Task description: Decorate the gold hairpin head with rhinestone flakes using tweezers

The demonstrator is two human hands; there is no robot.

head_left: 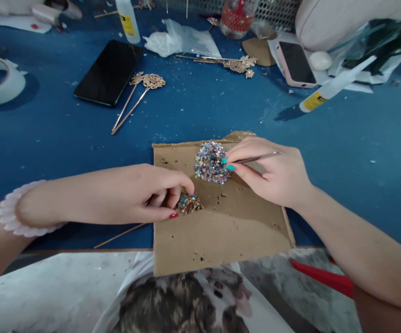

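My left hand (162,194) is closed round a hairpin's gold ornament (190,204) with bluish stones, over the cardboard (221,231). A thin stick (119,235) extends from under this hand, toward the table's front edge. Between the thumb and fingers of my right hand (269,171) are metal tweezers (257,157). Their tips reach into a round heap of small, multicoloured glittering stones (210,162) on the cardboard's upper part. Whether the tips grip a stone is too small to tell.
Behind the cardboard on the blue table (193,111) lie gold hairpins (153,81), a black phone (108,74) and a pink-edged phone (295,64). A glue bottle (335,88) leans at the right; another (128,23) stands behind. White tape (13,85) is far left.
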